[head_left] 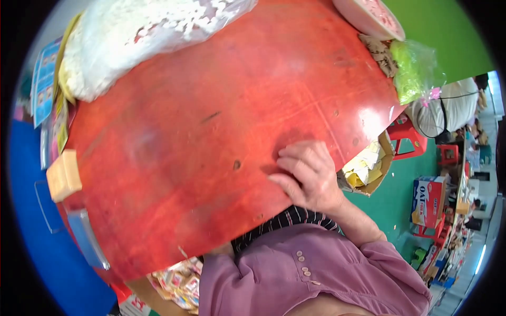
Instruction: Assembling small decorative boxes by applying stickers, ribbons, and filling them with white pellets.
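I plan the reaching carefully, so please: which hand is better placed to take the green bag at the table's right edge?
Probably the right hand: it is over the red table, holding nothing visible, on the green bag's side. The left hand does not show.

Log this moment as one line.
right hand: loosely curled, over red table, nothing seen held | left hand: out of view | far left: clear bag, white pieces inside

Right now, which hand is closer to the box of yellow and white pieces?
Right. The right hand is over the red table, just left of the box. The left hand is hidden by the table; a bit of left arm shows, farther from the box.
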Demonstrator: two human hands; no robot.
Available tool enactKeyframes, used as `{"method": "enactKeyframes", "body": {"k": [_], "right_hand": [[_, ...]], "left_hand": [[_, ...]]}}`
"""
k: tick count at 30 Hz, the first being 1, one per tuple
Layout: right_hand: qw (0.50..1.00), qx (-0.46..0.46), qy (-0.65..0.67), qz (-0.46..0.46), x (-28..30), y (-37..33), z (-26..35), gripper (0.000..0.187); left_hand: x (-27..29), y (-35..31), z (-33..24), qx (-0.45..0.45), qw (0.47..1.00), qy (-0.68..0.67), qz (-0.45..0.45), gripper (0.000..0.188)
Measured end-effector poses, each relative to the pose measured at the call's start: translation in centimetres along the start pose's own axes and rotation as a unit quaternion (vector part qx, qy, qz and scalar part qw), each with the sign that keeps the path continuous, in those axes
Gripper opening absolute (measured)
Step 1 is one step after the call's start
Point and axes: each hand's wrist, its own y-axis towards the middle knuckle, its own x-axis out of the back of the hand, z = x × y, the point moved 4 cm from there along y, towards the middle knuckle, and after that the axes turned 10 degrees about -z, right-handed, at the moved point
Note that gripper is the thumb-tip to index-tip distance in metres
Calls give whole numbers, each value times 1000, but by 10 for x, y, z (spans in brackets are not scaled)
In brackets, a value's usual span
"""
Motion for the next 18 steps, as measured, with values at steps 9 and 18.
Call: {"method": "enactKeyframes", "body": {"k": [9, 18], "right_hand": [[999, -7, -32, 2, -4, 3, -1, 37], [999, 1, -18, -35, -2, -3, 1, 27]], "left_hand": [[-34, 7, 1, -2, 999, -38, -24, 18], [37, -37, -23, -48, 998, 20, 18, 16]]}}
